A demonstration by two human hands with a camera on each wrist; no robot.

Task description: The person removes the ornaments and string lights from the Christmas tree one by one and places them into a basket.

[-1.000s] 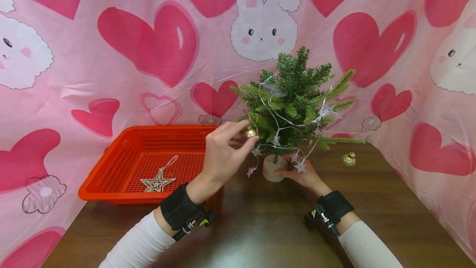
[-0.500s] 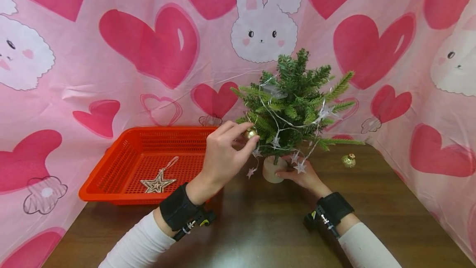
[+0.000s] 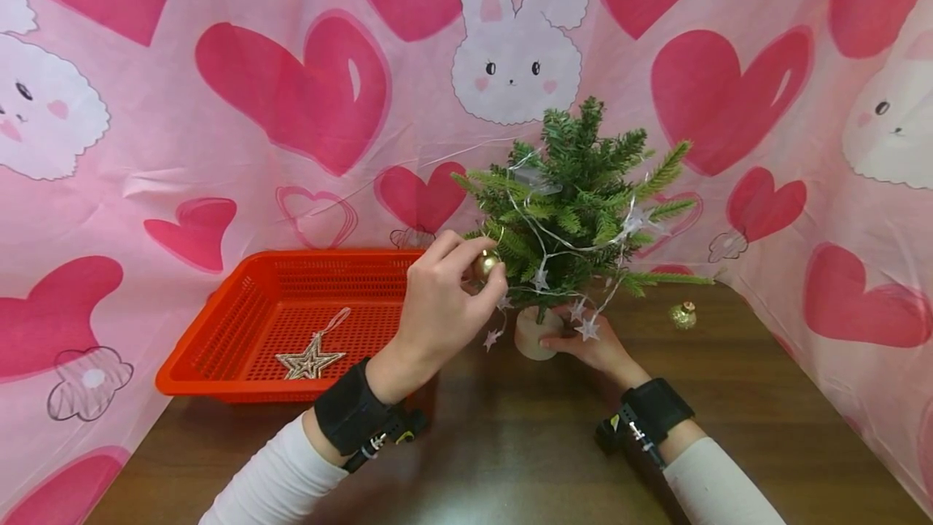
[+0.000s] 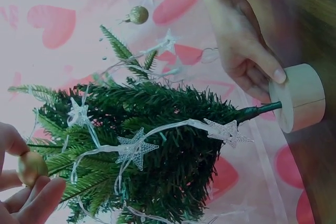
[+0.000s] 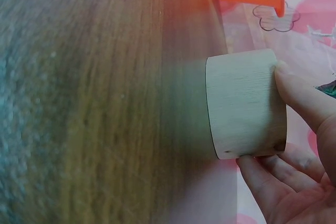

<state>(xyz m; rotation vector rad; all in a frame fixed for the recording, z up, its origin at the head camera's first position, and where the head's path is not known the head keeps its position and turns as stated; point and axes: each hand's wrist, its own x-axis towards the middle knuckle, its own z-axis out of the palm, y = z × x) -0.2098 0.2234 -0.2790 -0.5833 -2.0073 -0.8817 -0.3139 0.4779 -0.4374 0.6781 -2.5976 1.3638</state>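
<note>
Between thumb and fingers my left hand (image 3: 440,310) pinches a small gold Christmas ball (image 3: 486,265). The ball is at the left branches of a small artificial Christmas tree (image 3: 583,185), and its thin loop shows against the needles. In the left wrist view the gold ball (image 4: 32,169) overlaps the branch tips. My right hand (image 3: 596,345) grips the tree's round wooden base (image 3: 534,337). The right wrist view shows the thumb on one edge of that wooden base (image 5: 244,103) and fingers beneath. A wire of clear star lights (image 3: 540,278) winds round the branches.
An orange plastic basket (image 3: 251,387) stands on the left, holding a glittery star ornament (image 3: 310,358) with a loop. Another gold ball, a glittery one (image 3: 683,314), lies on the wooden table (image 3: 743,411) right of the tree. A pink heart-patterned cloth (image 3: 423,136) hangs behind.
My left hand's fingers have closed further round the gold ball, which has shifted slightly left. The right hand stays on the base, and the tree has barely moved.
</note>
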